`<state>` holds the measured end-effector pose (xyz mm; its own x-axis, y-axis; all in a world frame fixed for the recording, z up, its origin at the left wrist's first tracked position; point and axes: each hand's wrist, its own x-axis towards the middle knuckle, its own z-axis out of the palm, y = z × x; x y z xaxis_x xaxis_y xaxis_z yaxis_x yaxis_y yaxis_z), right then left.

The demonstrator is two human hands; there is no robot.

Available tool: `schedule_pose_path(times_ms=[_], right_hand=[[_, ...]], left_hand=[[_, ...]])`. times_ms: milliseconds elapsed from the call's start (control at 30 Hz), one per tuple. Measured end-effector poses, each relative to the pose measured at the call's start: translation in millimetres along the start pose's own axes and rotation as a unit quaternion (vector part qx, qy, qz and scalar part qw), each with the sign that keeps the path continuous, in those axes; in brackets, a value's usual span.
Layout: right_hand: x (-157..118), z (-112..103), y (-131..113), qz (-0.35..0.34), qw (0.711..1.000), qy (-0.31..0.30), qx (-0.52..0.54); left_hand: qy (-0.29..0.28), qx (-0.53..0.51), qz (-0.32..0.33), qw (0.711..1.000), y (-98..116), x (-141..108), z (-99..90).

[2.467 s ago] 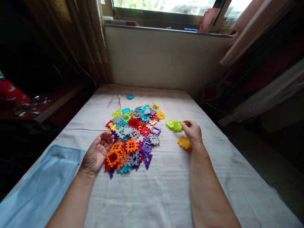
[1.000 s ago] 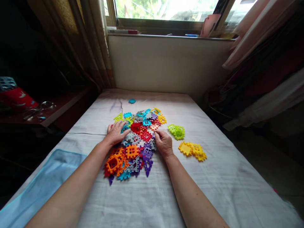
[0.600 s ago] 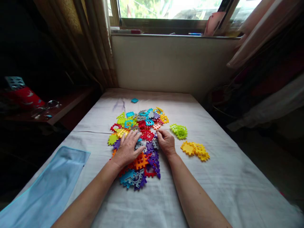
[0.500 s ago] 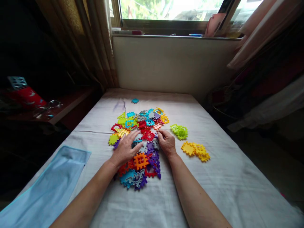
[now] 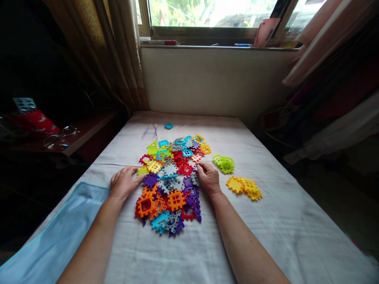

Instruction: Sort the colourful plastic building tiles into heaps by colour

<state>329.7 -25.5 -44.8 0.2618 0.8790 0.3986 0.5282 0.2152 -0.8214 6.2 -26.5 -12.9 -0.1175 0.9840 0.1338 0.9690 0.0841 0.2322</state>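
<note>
A heap of interlocking plastic building pieces [image 5: 176,200] in many colours lies on the cloth-covered surface between my hands. My left hand [image 5: 124,183] is at the heap's left edge, thumb and fingers around a lime-green building piece [image 5: 142,171]. A purple piece [image 5: 151,180] and a yellow window piece [image 5: 154,166] lie just right of it. On the heap's right side, my right hand [image 5: 209,178] is closed, thumb against the curled fingers; whatever they hold is hidden. A grey piece [image 5: 195,179] and a red piece [image 5: 185,169] are near its fingertips.
Right of my right hand are a small lime-green pile [image 5: 224,164] and a yellow pile [image 5: 244,187]. One blue piece [image 5: 168,126] lies alone at the back. A light-blue cloth [image 5: 68,221] covers the left front. A dark side table [image 5: 89,130] adjoins the left edge.
My left hand has moved left from over the heap's middle to the lime-green piece, uncovering purple, orange and grey pieces. My right hand has stayed in place.
</note>
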Motion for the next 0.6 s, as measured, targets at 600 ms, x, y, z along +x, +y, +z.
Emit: schedule_pose_path(times_ms=[600], right_hand=[[1.0, -4.7, -18.1, 0.034, 0.989, -0.068, 0.128]], left_hand=[[0.060, -0.520, -0.008, 0.852, 70.4, -6.4, -28.2]])
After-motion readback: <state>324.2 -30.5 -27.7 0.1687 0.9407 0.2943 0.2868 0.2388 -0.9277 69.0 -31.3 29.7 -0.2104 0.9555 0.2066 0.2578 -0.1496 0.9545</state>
